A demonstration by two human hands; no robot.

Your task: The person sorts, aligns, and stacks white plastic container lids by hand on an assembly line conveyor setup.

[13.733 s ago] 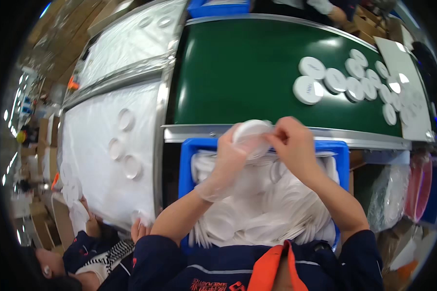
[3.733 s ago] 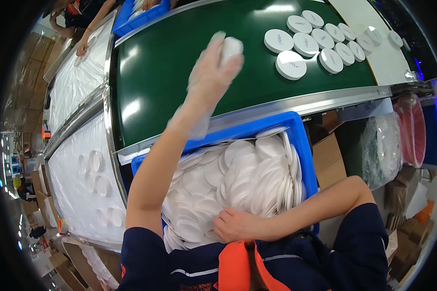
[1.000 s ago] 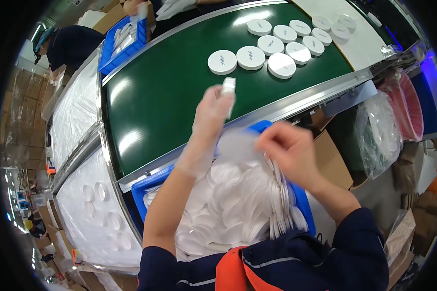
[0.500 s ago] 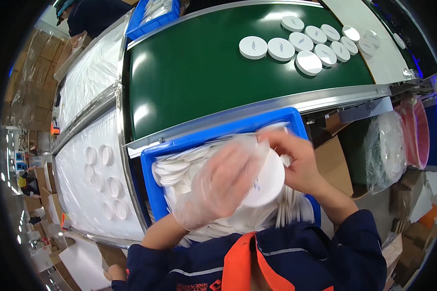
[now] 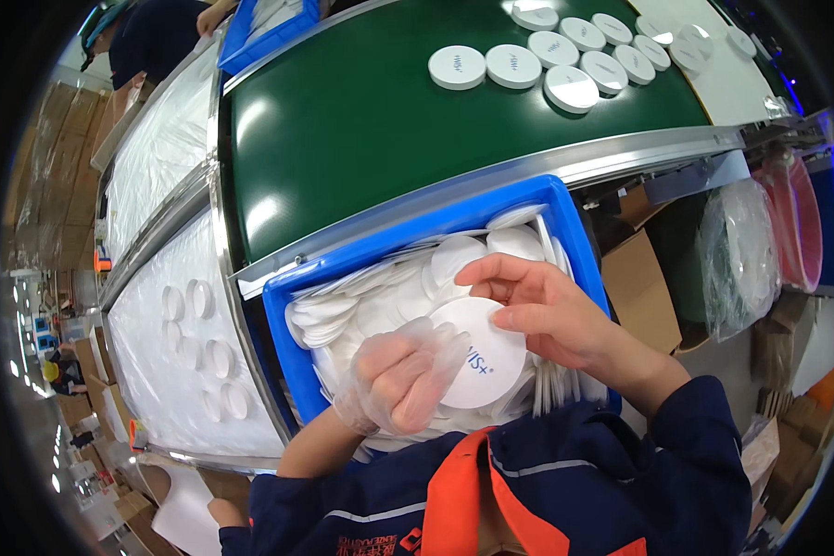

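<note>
My left hand (image 5: 397, 378), in a clear glove, grips a round white lid (image 5: 480, 366) with blue print by its left edge, fingers curled. The lid's printed face is turned up. My bare right hand (image 5: 565, 313) is at the lid's upper right, thumb at its rim and index finger stretched out apart from the thumb. Both hands are over a blue bin (image 5: 581, 243) filled with loose white discs (image 5: 329, 320), some lying flat and some standing on edge.
Beyond the bin runs a green conveyor belt (image 5: 343, 139) carrying several round white lids (image 5: 513, 67). At left, a plastic-covered table (image 5: 157, 389) holds several shallow round pieces (image 5: 220, 358). Another person (image 5: 157, 42) is at the far left. A cardboard box (image 5: 639, 292) stands right of the bin.
The right hand's fingers have come off the lid's far side and spread. The lid has come lower and left, its print now plainly visible. My view has shifted slightly.
</note>
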